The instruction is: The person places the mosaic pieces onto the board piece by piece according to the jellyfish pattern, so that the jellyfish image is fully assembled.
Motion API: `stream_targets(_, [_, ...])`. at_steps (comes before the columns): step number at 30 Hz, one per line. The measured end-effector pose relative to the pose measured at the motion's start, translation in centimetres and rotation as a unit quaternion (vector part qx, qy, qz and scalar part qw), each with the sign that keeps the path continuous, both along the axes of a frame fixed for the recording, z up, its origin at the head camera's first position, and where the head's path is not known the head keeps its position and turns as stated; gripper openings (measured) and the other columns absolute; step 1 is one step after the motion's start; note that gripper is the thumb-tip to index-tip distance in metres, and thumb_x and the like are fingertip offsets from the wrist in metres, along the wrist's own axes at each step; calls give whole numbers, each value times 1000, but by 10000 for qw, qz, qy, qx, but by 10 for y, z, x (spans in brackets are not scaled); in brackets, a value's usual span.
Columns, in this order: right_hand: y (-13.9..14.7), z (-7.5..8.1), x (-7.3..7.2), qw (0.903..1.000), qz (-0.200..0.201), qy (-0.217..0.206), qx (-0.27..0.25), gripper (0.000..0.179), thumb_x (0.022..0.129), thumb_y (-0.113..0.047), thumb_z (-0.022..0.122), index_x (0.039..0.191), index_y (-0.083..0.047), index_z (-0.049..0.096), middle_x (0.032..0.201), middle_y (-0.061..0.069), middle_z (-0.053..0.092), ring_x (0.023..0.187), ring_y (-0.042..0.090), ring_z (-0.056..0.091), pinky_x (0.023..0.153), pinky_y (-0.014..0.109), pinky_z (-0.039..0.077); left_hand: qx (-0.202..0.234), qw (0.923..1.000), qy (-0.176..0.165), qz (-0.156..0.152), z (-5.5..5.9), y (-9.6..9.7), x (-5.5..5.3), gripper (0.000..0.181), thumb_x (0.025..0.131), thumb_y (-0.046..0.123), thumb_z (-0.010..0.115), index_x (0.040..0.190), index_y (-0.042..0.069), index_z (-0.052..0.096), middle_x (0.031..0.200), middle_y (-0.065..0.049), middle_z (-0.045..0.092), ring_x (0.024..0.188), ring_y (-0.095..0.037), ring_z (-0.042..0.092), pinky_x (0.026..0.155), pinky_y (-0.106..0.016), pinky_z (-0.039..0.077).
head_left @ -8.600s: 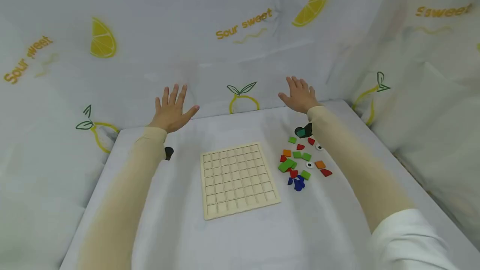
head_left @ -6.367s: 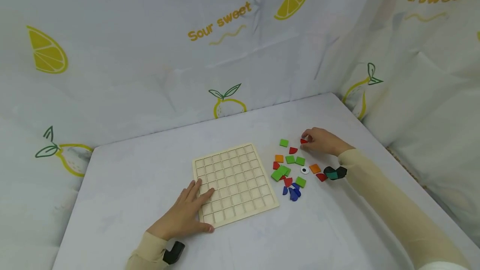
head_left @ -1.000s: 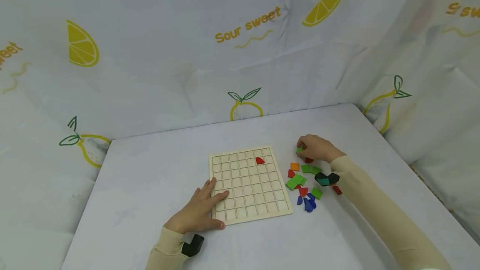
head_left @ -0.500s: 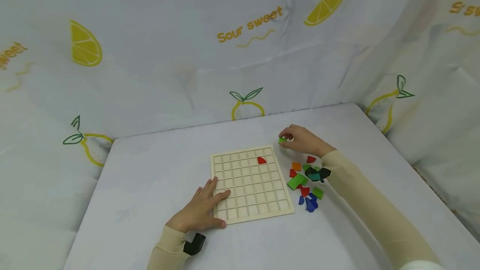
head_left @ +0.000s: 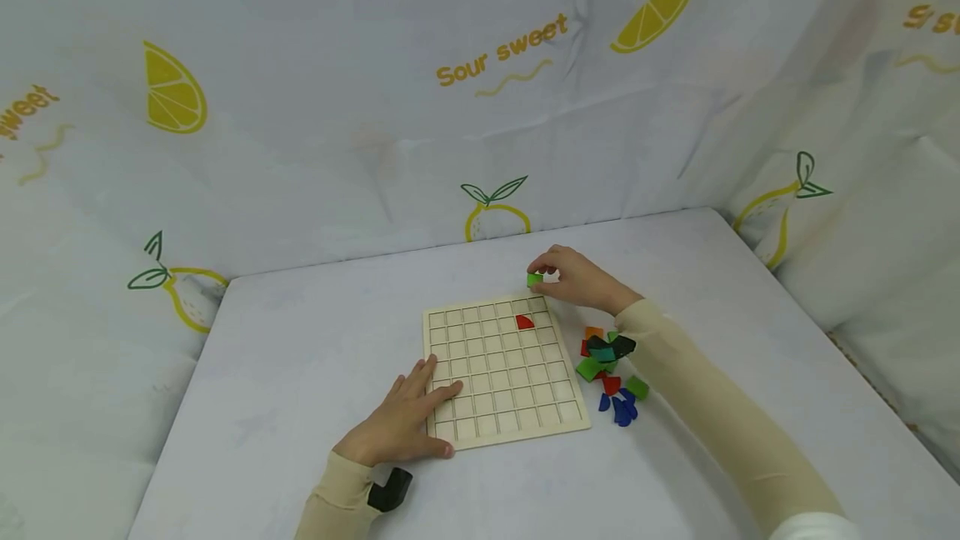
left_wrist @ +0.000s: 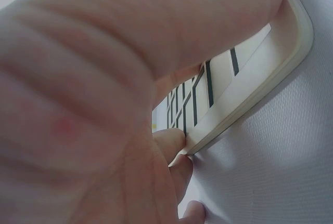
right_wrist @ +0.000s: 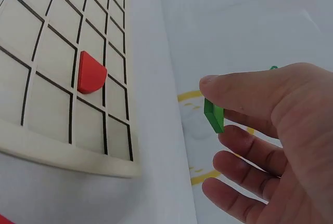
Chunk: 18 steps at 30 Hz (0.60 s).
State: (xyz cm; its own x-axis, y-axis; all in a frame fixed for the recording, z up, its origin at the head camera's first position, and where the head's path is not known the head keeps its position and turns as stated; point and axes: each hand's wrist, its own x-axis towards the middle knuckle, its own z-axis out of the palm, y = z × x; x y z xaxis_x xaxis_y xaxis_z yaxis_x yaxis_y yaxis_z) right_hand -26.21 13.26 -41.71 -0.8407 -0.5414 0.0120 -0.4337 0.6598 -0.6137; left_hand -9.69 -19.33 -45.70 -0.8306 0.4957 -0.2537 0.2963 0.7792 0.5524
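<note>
A pale wooden grid board (head_left: 487,369) lies on the table, one red quarter-round tile (head_left: 524,322) in a cell near its far right corner. My left hand (head_left: 401,423) rests spread over the board's near left corner, fingers and thumb on its frame and cells; in the left wrist view, the board's edge (left_wrist: 260,89) shows beneath the thumb. Over the board's far right corner, my right hand (head_left: 577,277) pinches a green square tile (head_left: 535,280) between thumb and index finger. The right wrist view shows that tile (right_wrist: 214,116) on edge, with the red one beside it on the board.
Right of the board, loose green, red, orange and blue tiles (head_left: 622,411) lie in a heap, partly hidden by the right wrist's black camera (head_left: 611,348). White cloth (head_left: 337,190) printed with lemons hangs behind the table and along its right side.
My right hand has carried the green tile leftward from the pile to above the board's far right corner. The left hand stays put. The red tile came onto the board earlier.
</note>
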Motion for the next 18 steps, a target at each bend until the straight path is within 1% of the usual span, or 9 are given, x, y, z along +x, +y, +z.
stream_targets(3, [-7,-3,1,9999,66,-72,-27,35,96,-22,70,126,-4,67,116,10,63,110,27,56,93,44,52,18,10000,-5,0,0,-1,0,86,78,35,86,153,17,47,169,-25,7,158,-44,7,126,-67,11])
stream_targets(8, [-17,-9,4,9993,121,-364,-30,36,96,-24,69,127,-6,67,115,8,63,111,29,56,94,44,51,45,10000,25,-34,0,-1,0,86,78,34,86,152,16,47,169,-26,7,158,-45,8,125,-68,11])
stream_targets(13, [-27,-15,8,9983,192,-544,-42,36,96,-25,69,127,-6,68,115,7,64,111,26,57,97,44,52,39,10000,32,-46,0,-1,0,86,78,35,86,152,16,47,169,-27,7,157,-45,8,125,-68,11])
stream_targets(18, [-35,-19,11,9979,311,-567,1,34,97,-25,70,125,-7,68,115,6,65,108,24,56,94,42,52,47,10000,-3,-11,0,-1,0,85,78,36,85,152,16,47,169,-26,7,158,-44,7,125,-68,11])
